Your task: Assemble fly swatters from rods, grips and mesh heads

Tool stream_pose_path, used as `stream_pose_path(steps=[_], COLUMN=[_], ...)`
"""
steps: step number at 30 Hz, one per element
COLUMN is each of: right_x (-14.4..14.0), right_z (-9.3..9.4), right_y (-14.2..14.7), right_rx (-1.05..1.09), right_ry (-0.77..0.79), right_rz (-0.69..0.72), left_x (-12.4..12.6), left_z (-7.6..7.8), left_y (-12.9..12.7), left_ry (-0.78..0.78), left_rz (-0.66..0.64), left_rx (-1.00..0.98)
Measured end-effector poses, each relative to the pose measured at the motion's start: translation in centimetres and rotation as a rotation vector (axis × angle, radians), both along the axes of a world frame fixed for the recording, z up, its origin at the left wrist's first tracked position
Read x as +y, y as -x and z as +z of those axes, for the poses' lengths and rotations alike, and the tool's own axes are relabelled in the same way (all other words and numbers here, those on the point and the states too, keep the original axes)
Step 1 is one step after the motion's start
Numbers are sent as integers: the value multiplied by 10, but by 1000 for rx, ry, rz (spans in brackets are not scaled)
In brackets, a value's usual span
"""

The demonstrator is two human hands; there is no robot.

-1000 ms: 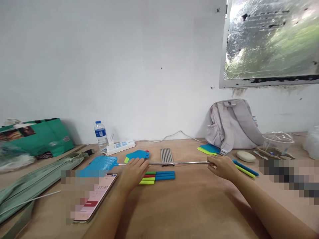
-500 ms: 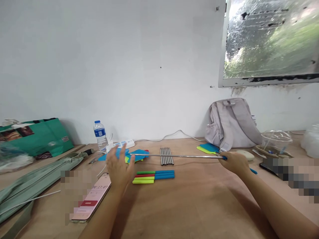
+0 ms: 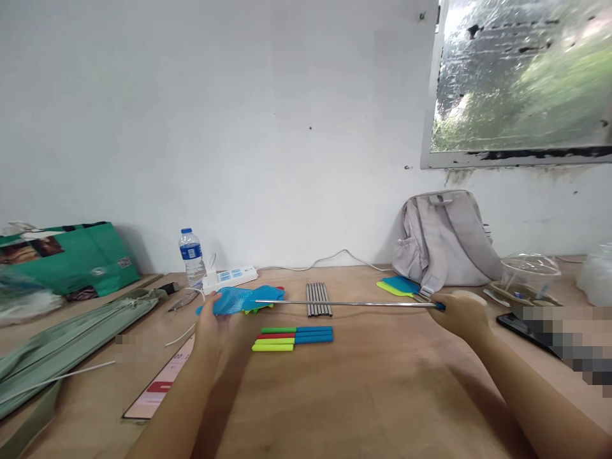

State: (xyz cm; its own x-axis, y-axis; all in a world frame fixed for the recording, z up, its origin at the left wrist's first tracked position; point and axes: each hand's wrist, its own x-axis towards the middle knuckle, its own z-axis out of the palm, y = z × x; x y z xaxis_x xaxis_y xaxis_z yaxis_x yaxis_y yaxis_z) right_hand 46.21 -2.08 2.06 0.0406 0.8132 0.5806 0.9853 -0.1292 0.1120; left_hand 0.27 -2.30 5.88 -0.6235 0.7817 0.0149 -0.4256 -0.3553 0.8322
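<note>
A fly swatter with a blue perforated head (image 3: 233,300) and a long thin metal rod (image 3: 354,304) is stretched level between my hands. My left hand (image 3: 209,325) grips the head at its left edge. Around the handle end on the right, my right hand (image 3: 456,312) is closed; most of that handle is hidden in the fist. Behind the head lie more blue, red and yellow-green swatter heads (image 3: 273,294), partly covered. Below the rod sit several coloured handle tubes (image 3: 294,338) in blue, green, red and yellow, side by side. Short metal rods (image 3: 318,300) form a row at the middle.
Blue and yellow-green flaps (image 3: 398,285) lie by the grey backpack (image 3: 442,236). A water bottle (image 3: 190,255) and a power strip (image 3: 233,278) stand at back left. A lit phone (image 3: 160,389) is beside my left forearm; a dark phone (image 3: 526,331) lies far right.
My left hand has gone from open, fingers raised, to closed on the swatter's blue head, and has moved slightly left and down. The right hand keeps hold, shifted slightly right.
</note>
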Motion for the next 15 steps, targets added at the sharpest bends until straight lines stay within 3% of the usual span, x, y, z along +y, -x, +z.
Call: stream_pose_path(steps=[2, 6, 13, 15], right_x=[2, 6, 7, 7], right_z=[-4, -12, -12, -11], right_y=[-1, -7, -8, -6], right_rx=[17, 78, 138, 109], right_ry=[26, 85, 189, 198], right_rz=[53, 143, 54, 82], left_x=[0, 9, 15, 12], left_z=[-1, -10, -18, -18], left_y=[0, 6, 15, 16], left_ry=[-61, -45, -105, -114], left_rz=[-57, 33, 57, 81], left_rx=[-116, -146, -256, -166])
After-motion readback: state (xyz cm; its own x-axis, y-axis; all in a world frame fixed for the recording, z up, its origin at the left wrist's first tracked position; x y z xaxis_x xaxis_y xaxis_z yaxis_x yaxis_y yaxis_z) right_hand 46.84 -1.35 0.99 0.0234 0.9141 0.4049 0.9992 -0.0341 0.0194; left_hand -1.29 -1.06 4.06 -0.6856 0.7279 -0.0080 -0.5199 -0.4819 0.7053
